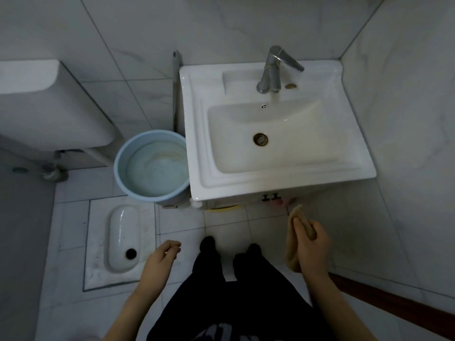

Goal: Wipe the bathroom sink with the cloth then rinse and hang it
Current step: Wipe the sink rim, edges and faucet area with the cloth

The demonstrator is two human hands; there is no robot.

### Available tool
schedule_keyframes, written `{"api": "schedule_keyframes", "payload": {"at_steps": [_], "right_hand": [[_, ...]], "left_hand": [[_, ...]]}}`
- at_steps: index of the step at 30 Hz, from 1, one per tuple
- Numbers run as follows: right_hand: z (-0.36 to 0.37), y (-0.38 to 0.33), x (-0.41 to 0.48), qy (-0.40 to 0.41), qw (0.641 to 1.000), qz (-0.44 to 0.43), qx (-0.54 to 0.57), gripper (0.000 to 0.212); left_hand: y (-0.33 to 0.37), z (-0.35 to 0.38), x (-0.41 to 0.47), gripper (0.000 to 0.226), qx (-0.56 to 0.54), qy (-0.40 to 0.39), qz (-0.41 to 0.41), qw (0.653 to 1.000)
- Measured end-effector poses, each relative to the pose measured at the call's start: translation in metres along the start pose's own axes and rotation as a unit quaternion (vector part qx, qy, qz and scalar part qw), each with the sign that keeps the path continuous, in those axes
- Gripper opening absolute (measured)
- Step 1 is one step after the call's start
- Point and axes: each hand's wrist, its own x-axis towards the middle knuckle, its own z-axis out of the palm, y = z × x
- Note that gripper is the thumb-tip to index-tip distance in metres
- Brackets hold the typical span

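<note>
A person stands on the tiled floor facing a white sink fitted into the corner of a small bathroom. Their right hand grips a tan cloth, with the fingers curled round its middle. One end pokes up past the fingertips and the other hangs below the palm. The cloth is bunched this way, it seems, to be ready for wiping. It is held in the air over the floor, just short of the sink's front right corner and touching nothing.

The left hand hangs off the sink's front left corner with its fingers loosely curled, and it holds nothing. It looks free to work the tap, which stands at the middle of the sink's back edge with its lever pointing right. No water can be seen running.

The basin looks dry and untouched, so the wiping appears not yet begun. A brownish ring round the drain probably needs the most rubbing.

A pale blue bucket stands on the floor, tucked against the sink's left edge. I cannot tell whether it holds water. A squat toilet pan is set into the floor nearer the person's left. No hook or rail for hanging the cloth is in view.
</note>
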Motion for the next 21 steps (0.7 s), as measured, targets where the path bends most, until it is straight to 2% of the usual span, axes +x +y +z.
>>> {"api": "schedule_keyframes", "payload": {"at_steps": [4,8,15,18,21], "right_hand": [[-0.027,-0.006,0.025,-0.005,0.999,-0.042,0.0,0.016],[-0.073,0.016,0.055,-0.001,0.998,-0.058,-0.004,0.017],[-0.181,0.094,0.1,0.009,1.0,-0.016,-0.008,0.028],[-0.208,0.107,0.116,0.003,1.0,-0.012,0.009,0.029],[-0.217,0.102,0.137,-0.009,0.999,-0.021,0.036,0.016]], "left_hand": [[0.027,0.019,-0.004,0.02,-0.005,0.047,0.042,0.998],[0.052,0.071,-0.011,0.029,-0.029,0.059,0.063,0.996],[0.059,0.222,-0.054,0.022,-0.083,0.045,-0.007,0.995],[0.068,0.248,-0.065,0.023,-0.082,0.032,-0.011,0.996],[0.087,0.252,-0.059,0.025,-0.075,0.028,-0.006,0.997]]}}
